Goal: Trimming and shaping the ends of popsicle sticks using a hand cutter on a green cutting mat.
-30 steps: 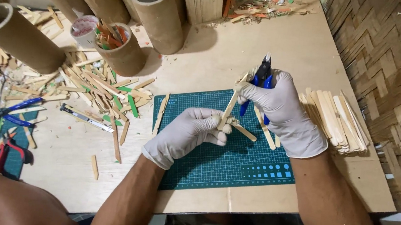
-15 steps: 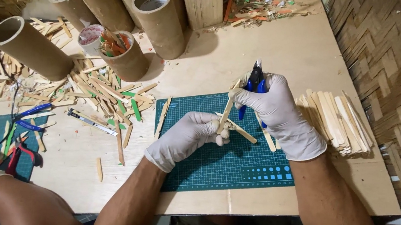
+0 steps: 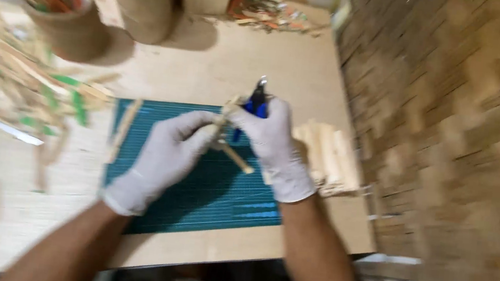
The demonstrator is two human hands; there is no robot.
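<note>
Both of my hands wear white gloves and meet over a green cutting mat (image 3: 206,204). My left hand (image 3: 165,156) grips a small piece made of thin bamboo sticks (image 3: 233,154), which juts out to the right below my fingers. My right hand (image 3: 271,143) holds blue-handled pliers (image 3: 255,101), tips pointing away from me, right at the top of the stick piece. The picture is blurred by head motion, so the exact contact between pliers and sticks is unclear.
A stack of flat bamboo slats (image 3: 329,155) lies just right of the mat. Loose sticks (image 3: 33,87) litter the table at left. Bamboo tubes, one a cup with coloured tools (image 3: 71,16), stand at the back. A woven bamboo wall (image 3: 447,149) rises on the right.
The camera has swung right and closer, blurring the view. My hands stay together over the mat with the pliers and stick piece, hardly changed.
</note>
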